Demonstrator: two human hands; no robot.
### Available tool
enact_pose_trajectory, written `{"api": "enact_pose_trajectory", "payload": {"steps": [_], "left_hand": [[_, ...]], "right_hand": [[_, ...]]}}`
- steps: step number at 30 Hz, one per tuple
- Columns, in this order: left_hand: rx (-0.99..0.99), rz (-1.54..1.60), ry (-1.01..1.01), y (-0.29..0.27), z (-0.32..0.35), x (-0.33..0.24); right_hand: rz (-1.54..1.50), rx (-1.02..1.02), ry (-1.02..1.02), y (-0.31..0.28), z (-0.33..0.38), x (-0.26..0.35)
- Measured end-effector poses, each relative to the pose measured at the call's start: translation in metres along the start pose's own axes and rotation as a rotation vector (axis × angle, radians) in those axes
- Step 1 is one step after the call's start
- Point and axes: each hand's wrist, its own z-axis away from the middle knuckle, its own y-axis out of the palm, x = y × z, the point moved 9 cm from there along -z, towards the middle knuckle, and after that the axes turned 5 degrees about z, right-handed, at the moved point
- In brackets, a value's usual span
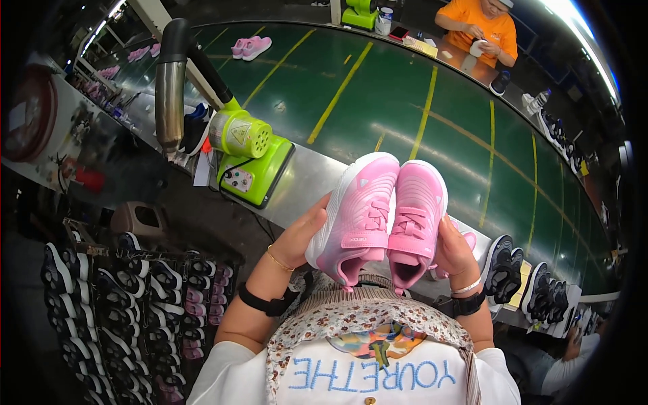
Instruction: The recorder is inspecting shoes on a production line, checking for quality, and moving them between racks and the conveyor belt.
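A pair of pink sneakers with white soles is held up side by side in front of me, toes pointing away and openings toward me. My left hand grips the outer side of the left sneaker, its fingers mostly hidden behind the sole. Around the outer side of the right sneaker my right hand is closed, with the thumb along the upper. The two shoes touch or nearly touch along their inner sides. Behind my right wrist, part of another pink shoe shows.
A green conveyor belt with yellow lines runs beyond a metal ledge. A green hot-air blower with a metal nozzle stands at left. Dark shoes sit at right. Racks of shoes fill the lower left. Across the belt, a person in orange handles a shoe.
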Motion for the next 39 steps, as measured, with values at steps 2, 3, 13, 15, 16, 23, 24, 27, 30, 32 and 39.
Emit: {"api": "enact_pose_trajectory", "payload": {"steps": [2, 3, 13, 15, 16, 23, 24, 27, 30, 32, 39], "left_hand": [[0.019, -0.126, -0.021, -0.001, 0.002, -0.003], [0.008, -0.125, -0.018, -0.004, 0.003, -0.004], [-0.126, -0.535, 0.067, -0.021, 0.001, -0.011], [-0.131, -0.547, 0.085, -0.023, 0.0, -0.012], [-0.131, -0.547, 0.086, -0.024, 0.0, -0.011], [-0.271, 0.419, -0.064, -0.04, -0.012, 0.023], [-0.3, 0.516, -0.081, -0.041, -0.016, 0.031], [-0.373, 0.696, -0.113, -0.042, -0.021, 0.046], [-0.353, 0.752, -0.118, -0.037, -0.026, 0.051], [-0.352, 0.739, -0.107, -0.031, -0.028, 0.051], [-0.417, 0.76, -0.122, -0.036, -0.026, 0.059]], "right_hand": [[0.102, -0.01, 0.054, -0.004, 0.004, 0.001], [0.1, -0.001, 0.062, -0.005, 0.006, 0.001], [0.521, -0.065, -0.038, 0.001, -0.001, 0.016], [0.534, -0.089, -0.008, 0.001, -0.002, 0.015], [0.535, -0.088, -0.008, 0.002, -0.004, 0.014], [-0.293, -0.222, 0.165, -0.005, -0.036, -0.027], [-0.351, -0.245, 0.184, -0.006, -0.038, -0.036], [-0.522, -0.281, 0.227, 0.005, -0.045, -0.056], [-0.68, -0.282, 0.251, 0.011, -0.05, -0.067], [-0.727, -0.205, 0.255, 0.025, -0.05, -0.061], [-0.75, -0.095, 0.242, 0.034, -0.053, -0.057]]}}
